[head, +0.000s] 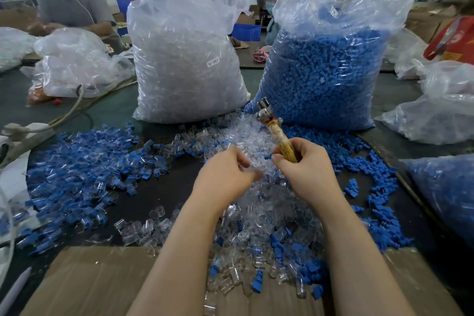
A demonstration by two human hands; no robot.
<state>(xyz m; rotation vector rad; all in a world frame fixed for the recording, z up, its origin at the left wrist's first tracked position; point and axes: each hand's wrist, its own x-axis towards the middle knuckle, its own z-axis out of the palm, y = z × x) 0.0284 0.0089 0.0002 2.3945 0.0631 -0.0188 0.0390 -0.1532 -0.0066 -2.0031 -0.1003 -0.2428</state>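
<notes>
Glossy clear plastic shells, matt blue plastic plugs, shiny metal-headed tool, matt cardboard.

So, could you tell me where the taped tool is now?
Head view, right of centre: the right hand grips the tool above the clear pieces, its metal head near the bag of blue pieces.

I can read one marking from here: "SJ 017", in dark characters on a small white rectangular sticker on the front of the tall clear plastic bag of transparent parts. Print on the red garment is too blurred.
</notes>
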